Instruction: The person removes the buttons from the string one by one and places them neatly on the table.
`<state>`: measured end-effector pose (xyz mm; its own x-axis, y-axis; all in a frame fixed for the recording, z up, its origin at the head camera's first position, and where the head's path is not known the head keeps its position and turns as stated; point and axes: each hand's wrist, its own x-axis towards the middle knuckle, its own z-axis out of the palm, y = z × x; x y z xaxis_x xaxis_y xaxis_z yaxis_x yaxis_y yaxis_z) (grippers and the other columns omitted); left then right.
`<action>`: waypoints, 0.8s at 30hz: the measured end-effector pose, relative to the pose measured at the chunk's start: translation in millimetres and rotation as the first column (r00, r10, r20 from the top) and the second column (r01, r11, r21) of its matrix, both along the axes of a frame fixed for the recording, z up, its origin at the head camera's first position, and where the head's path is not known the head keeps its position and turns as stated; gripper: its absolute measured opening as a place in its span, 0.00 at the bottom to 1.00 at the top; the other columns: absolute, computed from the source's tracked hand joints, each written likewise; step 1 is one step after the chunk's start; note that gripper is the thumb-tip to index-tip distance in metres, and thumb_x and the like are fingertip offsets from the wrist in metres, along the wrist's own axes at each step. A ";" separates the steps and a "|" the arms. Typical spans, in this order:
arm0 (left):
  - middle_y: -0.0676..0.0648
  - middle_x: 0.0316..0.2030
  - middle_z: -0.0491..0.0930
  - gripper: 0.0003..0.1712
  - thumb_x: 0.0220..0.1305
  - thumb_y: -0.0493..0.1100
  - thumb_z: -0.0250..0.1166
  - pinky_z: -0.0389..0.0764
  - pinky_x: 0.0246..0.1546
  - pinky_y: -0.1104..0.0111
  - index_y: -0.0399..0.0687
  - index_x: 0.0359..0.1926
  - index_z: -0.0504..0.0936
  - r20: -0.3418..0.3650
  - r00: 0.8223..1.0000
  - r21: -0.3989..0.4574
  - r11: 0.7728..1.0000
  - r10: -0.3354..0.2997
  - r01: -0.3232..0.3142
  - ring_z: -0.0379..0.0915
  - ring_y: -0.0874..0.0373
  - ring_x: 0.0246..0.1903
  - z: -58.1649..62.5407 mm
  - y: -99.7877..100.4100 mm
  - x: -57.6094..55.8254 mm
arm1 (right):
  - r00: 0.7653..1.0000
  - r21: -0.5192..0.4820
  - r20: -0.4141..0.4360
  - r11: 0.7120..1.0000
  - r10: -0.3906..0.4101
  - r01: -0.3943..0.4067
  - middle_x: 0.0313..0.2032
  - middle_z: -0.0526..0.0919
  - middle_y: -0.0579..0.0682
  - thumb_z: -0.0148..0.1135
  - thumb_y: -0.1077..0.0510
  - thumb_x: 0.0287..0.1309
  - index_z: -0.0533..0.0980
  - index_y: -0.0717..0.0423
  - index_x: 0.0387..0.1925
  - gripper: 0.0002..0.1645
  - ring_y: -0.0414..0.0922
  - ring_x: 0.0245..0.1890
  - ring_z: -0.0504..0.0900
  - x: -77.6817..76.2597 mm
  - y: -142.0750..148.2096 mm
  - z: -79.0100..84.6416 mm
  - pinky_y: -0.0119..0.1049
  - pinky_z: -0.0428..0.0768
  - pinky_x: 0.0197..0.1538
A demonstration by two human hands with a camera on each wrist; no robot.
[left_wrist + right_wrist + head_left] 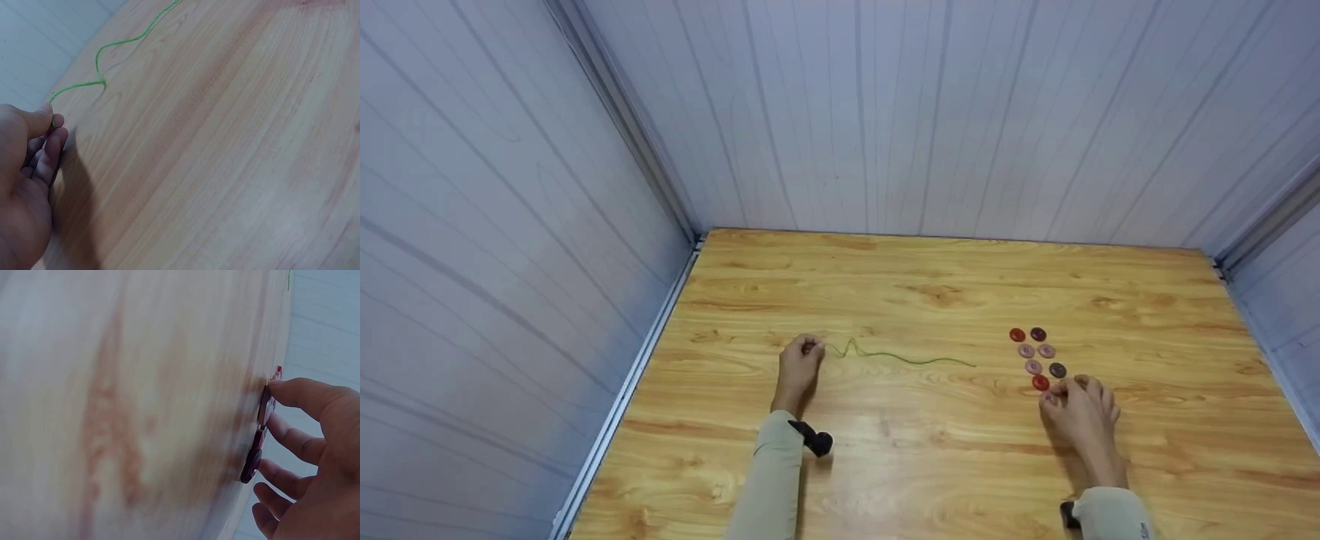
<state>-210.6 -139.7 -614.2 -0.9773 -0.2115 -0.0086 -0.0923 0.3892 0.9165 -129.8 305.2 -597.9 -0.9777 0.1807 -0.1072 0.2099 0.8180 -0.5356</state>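
Note:
In the head view, my left hand [801, 365] pinches one end of a thin green string [911, 361] between thumb and fingers. The string runs in a bend and a wavy line to the right over the wooden table; the left wrist view shows its green strand [121, 41] leaving the fingertips. My right hand [1084, 416] is at the near end of a group of round buttons. Its thumb and index finger pinch a dark button [264, 405], seen edge-on in the right wrist view. Just beyond the fingertips lies a red button [1040, 382].
Beyond it, several flat buttons lie in a loose double row: a red one [1017, 334], a dark purple one [1038, 334], pink ones [1026, 350] and a grey-brown one [1057, 370]. Pale panel walls [840, 120] enclose the table [930, 465] at the back and sides.

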 end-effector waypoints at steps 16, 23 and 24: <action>0.44 0.33 0.79 0.04 0.65 0.34 0.60 0.75 0.35 0.67 0.38 0.37 0.80 -0.073 0.996 -0.106 0.994 -0.045 0.037 0.73 0.56 0.33 4.5 -10.6 1.7 | 1.000 -0.010 0.006 1.000 0.011 -0.011 0.64 0.55 0.71 0.60 0.51 0.60 0.73 0.60 0.46 0.18 0.71 0.63 0.47 3.7 -1.4 -1.1 0.67 0.45 0.60; 0.44 0.35 0.80 0.05 0.67 0.34 0.58 0.77 0.36 0.65 0.39 0.40 0.80 -0.060 0.998 -0.169 0.985 -0.025 0.014 0.75 0.55 0.35 5.2 -15.4 4.7 | 1.000 -0.025 -0.022 1.000 -0.007 0.007 0.64 0.56 0.71 0.57 0.51 0.62 0.73 0.61 0.46 0.18 0.71 0.63 0.48 4.1 -1.5 1.6 0.68 0.45 0.60; 0.44 0.35 0.80 0.05 0.67 0.34 0.58 0.77 0.37 0.64 0.38 0.41 0.80 -0.065 0.998 -0.184 0.983 -0.021 0.009 0.75 0.55 0.35 5.5 -15.9 5.1 | 1.000 -0.023 -0.025 1.000 -0.008 0.008 0.64 0.56 0.71 0.56 0.51 0.62 0.73 0.61 0.47 0.18 0.71 0.63 0.48 3.9 -1.6 2.3 0.68 0.45 0.60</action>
<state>-205.5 -155.5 -608.6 -0.9776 -0.1884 0.0935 -0.0267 0.5520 0.8334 -125.9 303.5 -595.6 -0.9786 0.1864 -0.0869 0.2027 0.8037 -0.5594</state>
